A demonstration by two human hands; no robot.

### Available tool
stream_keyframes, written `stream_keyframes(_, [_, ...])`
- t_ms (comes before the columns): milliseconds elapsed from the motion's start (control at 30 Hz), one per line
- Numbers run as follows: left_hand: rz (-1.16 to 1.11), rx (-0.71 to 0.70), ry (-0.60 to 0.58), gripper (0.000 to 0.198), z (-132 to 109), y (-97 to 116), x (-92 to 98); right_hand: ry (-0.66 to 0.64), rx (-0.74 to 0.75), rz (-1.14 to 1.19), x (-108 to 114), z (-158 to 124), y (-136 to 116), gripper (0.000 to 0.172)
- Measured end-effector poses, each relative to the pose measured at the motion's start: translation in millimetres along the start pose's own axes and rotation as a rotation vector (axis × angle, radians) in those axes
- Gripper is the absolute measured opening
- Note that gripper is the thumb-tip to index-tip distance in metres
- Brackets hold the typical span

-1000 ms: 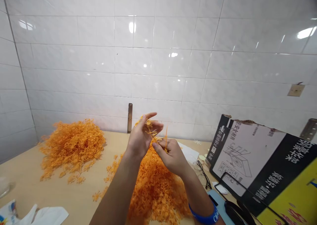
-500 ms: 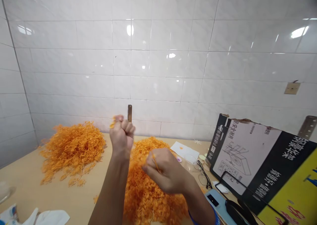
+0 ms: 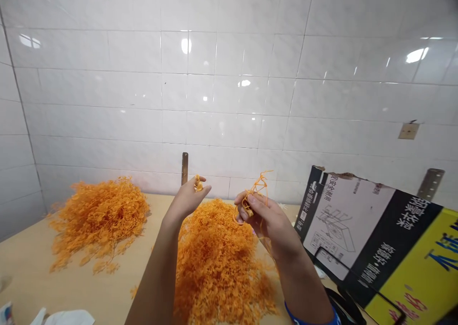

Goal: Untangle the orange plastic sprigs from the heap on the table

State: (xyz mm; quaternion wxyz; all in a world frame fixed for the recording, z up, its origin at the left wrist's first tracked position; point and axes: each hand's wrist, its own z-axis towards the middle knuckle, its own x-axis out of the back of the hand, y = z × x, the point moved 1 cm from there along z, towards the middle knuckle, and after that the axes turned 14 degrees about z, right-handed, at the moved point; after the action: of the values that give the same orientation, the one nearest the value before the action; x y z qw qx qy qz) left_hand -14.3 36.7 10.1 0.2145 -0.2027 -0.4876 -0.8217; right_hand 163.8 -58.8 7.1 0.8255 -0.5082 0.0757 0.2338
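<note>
Raised above the table, my left hand (image 3: 188,198) pinches a small orange plastic piece (image 3: 198,184) at its fingertips. Close beside it, my right hand (image 3: 266,220) grips a thin orange plastic sprig (image 3: 258,187) that curls up above the fingers. Both hands hover over a big heap of orange plastic pieces (image 3: 214,256) lying in the middle of the wooden table (image 3: 28,272). A second orange heap (image 3: 98,217) sits further left, near the wall.
A black, white and yellow cardboard box (image 3: 375,241) stands tilted at the right. White paper scraps (image 3: 67,317) lie at the table's front left. A metal bracket (image 3: 184,168) is fixed to the white tiled wall behind the heaps.
The left hand has loosened from a fist to a fingertip pinch. The right hand rose and turned, and its sprig now sticks up above the fingers. The view shifted slightly right.
</note>
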Motion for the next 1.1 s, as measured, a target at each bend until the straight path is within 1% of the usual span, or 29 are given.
stream_keyframes(100, [0.154,0.042,-0.109,0.056,7,-16,-2.4,0.053,-0.006,0.130,0,0,-5,0.029])
stream_keyframes(200, [0.281,0.073,-0.210,0.060,10,-25,-5.4,0.079,0.010,0.191,1,2,-5,0.028])
stream_keyframes(300, [0.294,0.097,-0.224,0.069,11,-26,-9.4,0.082,0.025,0.220,3,5,-2,0.029])
stream_keyframes(367, [0.296,0.086,-0.228,0.078,11,-25,-12.2,0.080,0.021,0.231,5,6,0,0.031])
stream_keyframes(433, [0.321,0.062,-0.223,0.083,11,-24,-14.1,0.082,0.019,0.231,5,6,1,0.033])
stream_keyframes(467, [0.337,0.048,-0.221,0.081,11,-23,-14.4,0.083,0.019,0.226,5,5,1,0.034])
stream_keyframes(533, [0.352,0.014,-0.222,0.071,10,-18,-13.5,0.084,0.016,0.213,5,4,1,0.036])
stream_keyframes(600, [0.337,-0.028,-0.217,0.059,7,-10,-10.6,0.091,0.013,0.204,3,4,1,0.038])
stream_keyframes(667, [0.367,-0.054,-0.196,0.053,3,-2,-6.9,0.109,0.019,0.204,2,4,0,0.037])
stream_keyframes(733, [0.438,-0.043,-0.192,0.050,0,2,-4.3,0.134,0.035,0.207,2,5,1,0.037])
stream_keyframes(800, [0.502,-0.011,-0.218,0.048,-1,1,-4.2,0.164,0.058,0.215,2,6,2,0.037])
stream_keyframes(867, [0.519,0.019,-0.254,0.050,1,-4,-6.4,0.198,0.081,0.226,3,8,3,0.036])
stream_keyframes(1000, [0.538,0.059,-0.327,0.070,5,-15,-12.7,0.270,0.115,0.255,4,11,6,0.037])
stream_keyframes(1033, [0.537,0.056,-0.337,0.071,5,-15,-13.6,0.289,0.121,0.265,4,12,6,0.038])
stream_keyframes(1100, [0.519,0.027,-0.339,0.065,4,-12,-13.7,0.318,0.126,0.289,4,12,6,0.039])
